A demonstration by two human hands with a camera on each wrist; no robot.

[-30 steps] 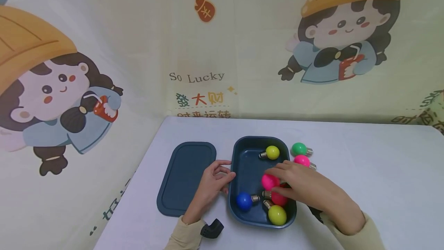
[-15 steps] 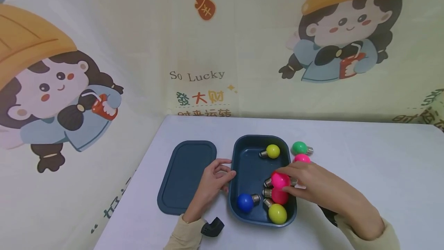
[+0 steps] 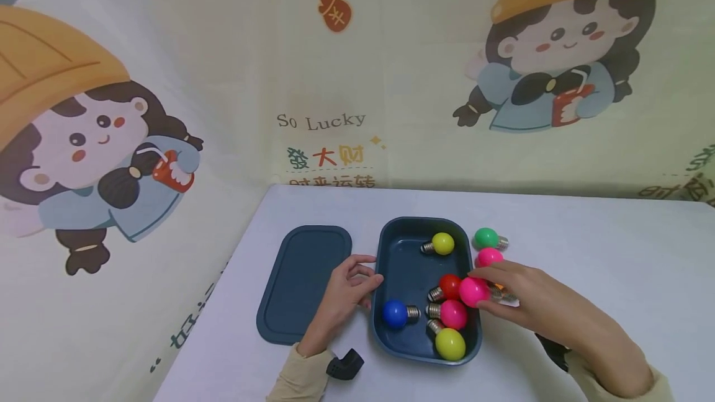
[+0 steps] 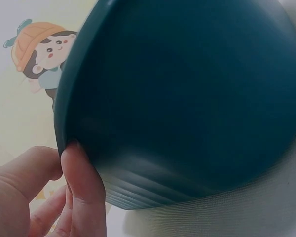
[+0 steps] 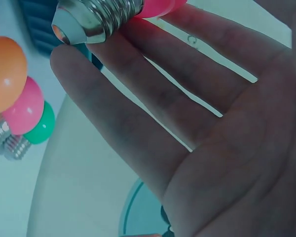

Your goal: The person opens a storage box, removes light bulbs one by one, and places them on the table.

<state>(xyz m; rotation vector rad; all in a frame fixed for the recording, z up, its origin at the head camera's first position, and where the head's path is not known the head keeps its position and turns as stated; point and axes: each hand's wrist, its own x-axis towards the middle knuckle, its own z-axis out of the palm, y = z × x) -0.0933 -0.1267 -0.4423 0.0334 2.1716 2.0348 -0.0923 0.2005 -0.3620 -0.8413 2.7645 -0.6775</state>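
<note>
My right hand (image 3: 536, 290) pinches a pink light bulb (image 3: 473, 291) over the right rim of a dark blue box (image 3: 399, 265). In the right wrist view the held bulb's silver screw base (image 5: 101, 22) points back past the fingers. My left hand (image 3: 346, 287) rests its thumb and fingertips against the box's left wall, also seen as the hand (image 4: 69, 192) in the left wrist view. Inside the box lie a yellow bulb (image 3: 443, 244), a red bulb (image 3: 449, 286), another pink bulb (image 3: 454, 314), a second yellow bulb (image 3: 450, 344) and a blue bulb (image 3: 395, 314).
A flat dark blue lid (image 3: 304, 284) lies left of the box. Right of the box lie a green bulb (image 3: 486, 238), a pink bulb (image 3: 489, 257) and an orange bulb (image 5: 7, 74), mostly hidden by the right hand in the head view. A printed cloth (image 3: 413, 79) hangs behind.
My right hand has carried the pink bulb rightward from inside the box to its right rim, exposing the red bulb beneath. My left hand has stayed at the box's left wall.
</note>
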